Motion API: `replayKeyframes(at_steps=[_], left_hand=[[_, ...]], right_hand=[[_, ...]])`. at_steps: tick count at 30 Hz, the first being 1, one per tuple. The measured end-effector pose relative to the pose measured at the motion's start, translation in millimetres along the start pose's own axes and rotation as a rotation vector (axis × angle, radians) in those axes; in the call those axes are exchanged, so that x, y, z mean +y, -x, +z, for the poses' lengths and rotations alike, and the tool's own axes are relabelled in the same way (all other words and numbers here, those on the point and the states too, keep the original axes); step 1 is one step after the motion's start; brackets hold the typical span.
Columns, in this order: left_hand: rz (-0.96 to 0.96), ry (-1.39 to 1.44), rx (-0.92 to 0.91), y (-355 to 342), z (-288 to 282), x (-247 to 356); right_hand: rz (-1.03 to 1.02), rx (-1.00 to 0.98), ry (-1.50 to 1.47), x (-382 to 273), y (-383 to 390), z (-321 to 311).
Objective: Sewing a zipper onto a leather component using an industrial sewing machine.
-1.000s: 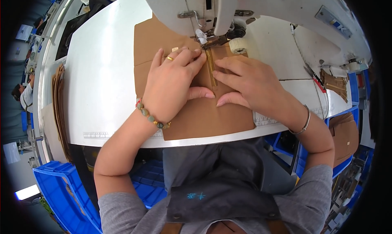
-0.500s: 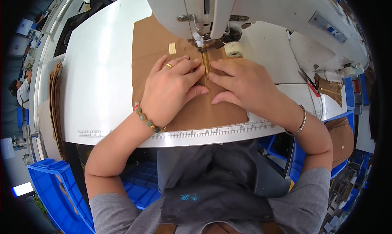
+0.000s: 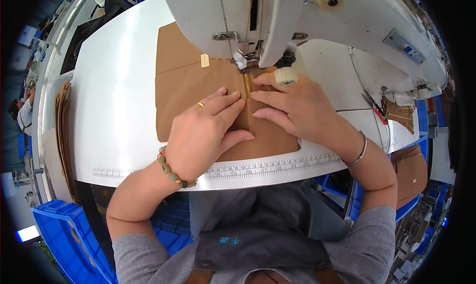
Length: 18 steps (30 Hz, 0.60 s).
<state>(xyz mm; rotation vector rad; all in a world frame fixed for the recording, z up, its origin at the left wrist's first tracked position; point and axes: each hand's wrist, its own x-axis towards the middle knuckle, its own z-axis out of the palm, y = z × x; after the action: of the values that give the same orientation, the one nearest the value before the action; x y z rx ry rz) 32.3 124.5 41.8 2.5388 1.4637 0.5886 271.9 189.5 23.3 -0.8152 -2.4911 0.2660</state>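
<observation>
as hands [image 3: 201, 127] touch fabric [image 3: 191, 98], bin [image 3: 409, 206] holds panels [image 3: 410, 177]

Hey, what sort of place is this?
Most likely a sewing workshop or factory: a sewing machine stands over a brown panel with a zipper, more brown pieces are stacked at the left, and a blue bin sits beside the table.

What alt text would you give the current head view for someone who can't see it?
A person's left hand and right hand lie on brown fabric, on either side of a gold-toned zipper leading toward a white sewing machine. The fabric lies on a white table with a ruler strip along its near edge.
</observation>
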Motion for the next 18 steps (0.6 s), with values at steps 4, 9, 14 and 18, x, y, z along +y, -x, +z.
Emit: replayKeyframes(at_steps=[4, 9, 14, 18], left_hand=[[0.002, 0.006, 0.008, 0.5, 1.4, 1.9], [0.011, -0.005, 0.018, 1.4, 3.4, 3.5], [0.011, -0.021, 0.011, 2.3, 4.5, 3.9], [0.009, -0.025, 0.001, 2.4, 5.0, 4.6]], right_hand=[[-0.018, 0.031, 0.003, 1.1, -0.1, 1.3], [-0.025, 0.021, 0.040, 3.1, 0.6, 1.6], [0.004, 0.034, -0.036, 4.4, 1.1, 2.8], [0.005, 0.043, -0.039, 3.7, 1.1, 3.8]])
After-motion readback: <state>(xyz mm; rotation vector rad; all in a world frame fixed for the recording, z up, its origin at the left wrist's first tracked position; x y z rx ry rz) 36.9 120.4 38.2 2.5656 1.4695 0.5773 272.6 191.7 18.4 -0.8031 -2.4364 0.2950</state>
